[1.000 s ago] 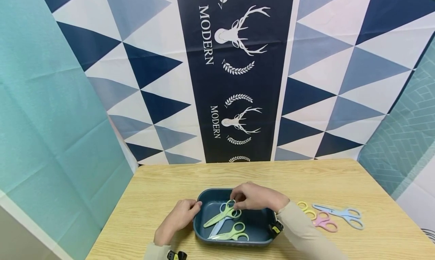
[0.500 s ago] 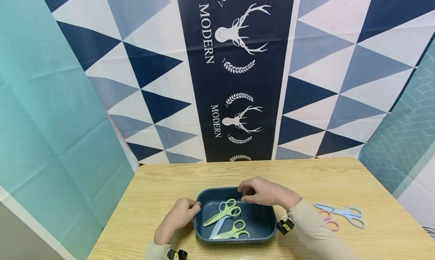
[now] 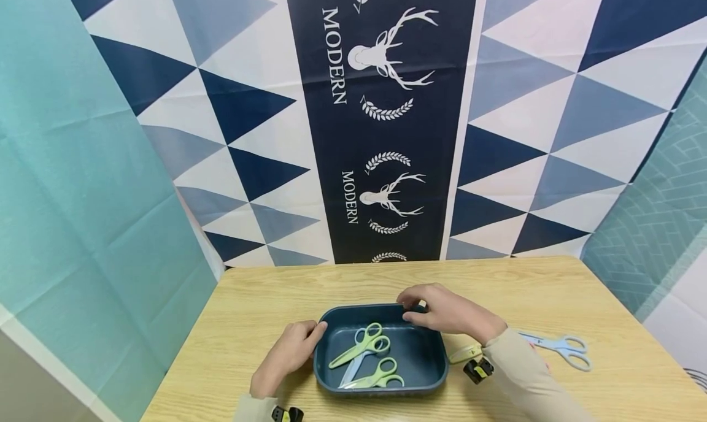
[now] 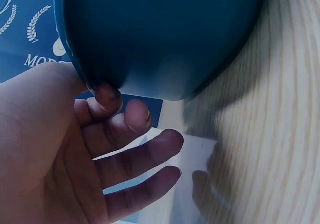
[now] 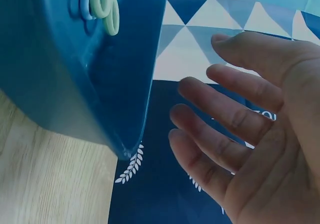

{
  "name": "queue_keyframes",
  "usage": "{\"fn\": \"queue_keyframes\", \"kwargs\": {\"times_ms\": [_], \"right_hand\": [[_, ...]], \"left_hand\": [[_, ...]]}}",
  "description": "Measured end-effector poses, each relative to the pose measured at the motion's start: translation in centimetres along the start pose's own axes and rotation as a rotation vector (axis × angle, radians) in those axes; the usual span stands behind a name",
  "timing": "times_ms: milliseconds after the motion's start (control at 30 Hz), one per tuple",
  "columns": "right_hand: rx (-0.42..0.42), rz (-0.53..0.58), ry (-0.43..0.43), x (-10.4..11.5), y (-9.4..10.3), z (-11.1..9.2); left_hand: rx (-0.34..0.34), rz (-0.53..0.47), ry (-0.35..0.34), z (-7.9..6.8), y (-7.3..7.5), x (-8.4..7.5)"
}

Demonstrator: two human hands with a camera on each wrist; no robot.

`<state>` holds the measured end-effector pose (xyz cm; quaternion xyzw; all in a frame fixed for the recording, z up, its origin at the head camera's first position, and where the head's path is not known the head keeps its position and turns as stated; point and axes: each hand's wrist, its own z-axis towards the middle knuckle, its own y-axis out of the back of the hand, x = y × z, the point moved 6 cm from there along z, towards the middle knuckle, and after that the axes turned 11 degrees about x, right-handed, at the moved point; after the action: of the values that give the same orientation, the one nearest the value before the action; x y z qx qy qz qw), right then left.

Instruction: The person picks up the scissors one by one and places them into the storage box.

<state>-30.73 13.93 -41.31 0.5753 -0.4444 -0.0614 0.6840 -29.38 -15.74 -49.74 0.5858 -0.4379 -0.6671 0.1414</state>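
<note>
A dark blue plastic basket [image 3: 420,356] stands on the table with scissors lying in it. My left hand [image 3: 289,351] pinches its left rim; in the left wrist view the thumb lies over the rim and the other fingers [image 4: 165,144] spread outside. Green scissors [image 3: 349,354] lie across light blue scissors [image 3: 353,370]. A second green pair [image 3: 369,382] is near the basket's front wall. Over the back right corner, my right hand [image 3: 447,311] holds nothing, its fingers loosely bent. The right wrist view shows those fingers [image 5: 220,108] apart from the basket wall.
Light blue scissors [image 3: 560,346] lie on the wooden table [image 3: 624,373] to the right, partly behind the right sleeve [image 3: 525,373]. A yellow scissors blade [image 3: 466,353] shows beside the basket, under the right wrist. A patterned cloth [image 3: 386,134] hangs behind the table.
My right hand has moved right and back, from the upper green scissors' handle to the basket's back right corner. The right sleeve now covers most of the pink scissors. My left hand stays at the rim.
</note>
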Motion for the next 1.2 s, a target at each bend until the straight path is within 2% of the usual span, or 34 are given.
{"fn": "queue_keyframes", "kwargs": {"times_ms": [133,267,567,867,1200], "right_hand": [[-0.031,-0.038,0.027,0.3,0.2,-0.1],[-0.063,-0.072,0.037,0.3,0.4,-0.4],[-0.077,-0.081,0.015,-0.3,0.5,-1.1],[-0.147,-0.096,0.000,-0.9,1.2,-2.4],[-0.207,-0.139,0.008,-1.5,1.5,-3.7]], "left_hand": [[-0.028,0.011,0.000,-0.4,0.2,0.0],[-0.022,-0.015,-0.009,-0.4,0.2,-0.2],[-0.015,0.005,0.011,0.1,0.0,-0.3],[-0.012,0.040,0.012,0.4,0.1,-0.3],[-0.007,0.008,0.005,0.2,-0.4,-0.4]]}}
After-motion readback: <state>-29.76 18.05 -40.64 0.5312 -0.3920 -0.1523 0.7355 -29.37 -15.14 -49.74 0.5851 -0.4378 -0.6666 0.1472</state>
